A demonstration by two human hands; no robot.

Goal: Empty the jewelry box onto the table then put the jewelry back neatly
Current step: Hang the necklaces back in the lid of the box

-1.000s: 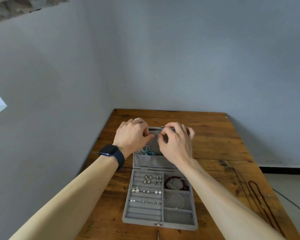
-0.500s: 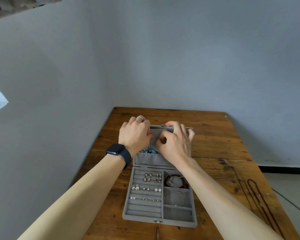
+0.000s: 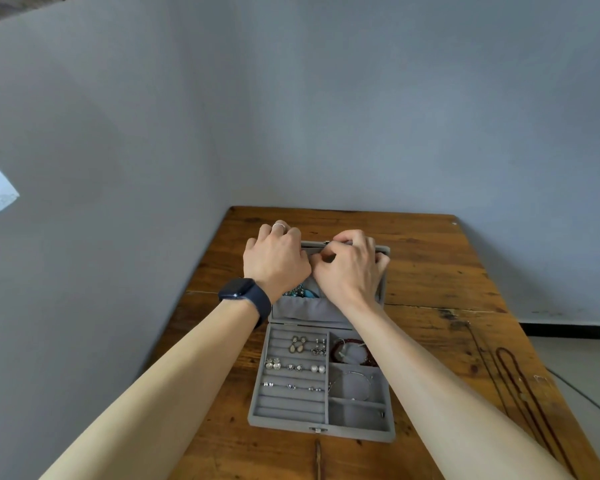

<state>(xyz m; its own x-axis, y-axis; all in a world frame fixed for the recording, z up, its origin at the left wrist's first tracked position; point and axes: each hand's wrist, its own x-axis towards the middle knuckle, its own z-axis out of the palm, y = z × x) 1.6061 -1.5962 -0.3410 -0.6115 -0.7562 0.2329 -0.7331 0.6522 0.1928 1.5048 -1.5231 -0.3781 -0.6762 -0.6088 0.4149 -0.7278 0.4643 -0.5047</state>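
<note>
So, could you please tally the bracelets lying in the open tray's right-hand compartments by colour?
Red bracelet: 1
Silver bracelet: 1
Total: 2

Grey velvet jewelry box (image 3: 321,415) lies open on the wooden table (image 3: 430,278); earrings (image 3: 298,344) fill its left slotted rows; bracelets (image 3: 350,351) sit in right compartments; lid (image 3: 312,311) upright at far edge.

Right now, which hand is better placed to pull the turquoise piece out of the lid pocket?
Left, probably. The left hand sits directly above the turquoise piece in the lid pocket; the right hand is further right.
</note>
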